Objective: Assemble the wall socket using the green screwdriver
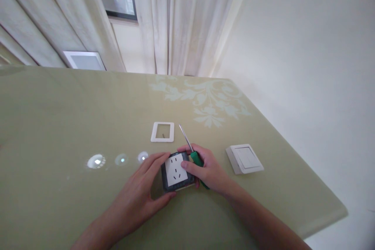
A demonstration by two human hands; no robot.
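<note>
A wall socket [176, 172] with a white slotted face and a dark surround is held between both hands. My left hand [146, 183] grips its left side, thumb along the near edge and fingers along the far edge. On its right side, my right hand [205, 164] presses a thumb onto the white face. That same hand also keeps a screwdriver [197, 159] with a green handle, its metal shaft pointing up and away to the left. Just beyond the socket lies a white square cover frame [154, 132], with a small screw-like piece [163, 136] inside its opening.
To the right on the glossy greenish table [73, 117] sits a white boxed wall switch [246, 159]. A white wall [316, 66] runs along the table's right side. Pale curtains [190, 19] hang behind the far edge, near a white-framed panel [84, 61].
</note>
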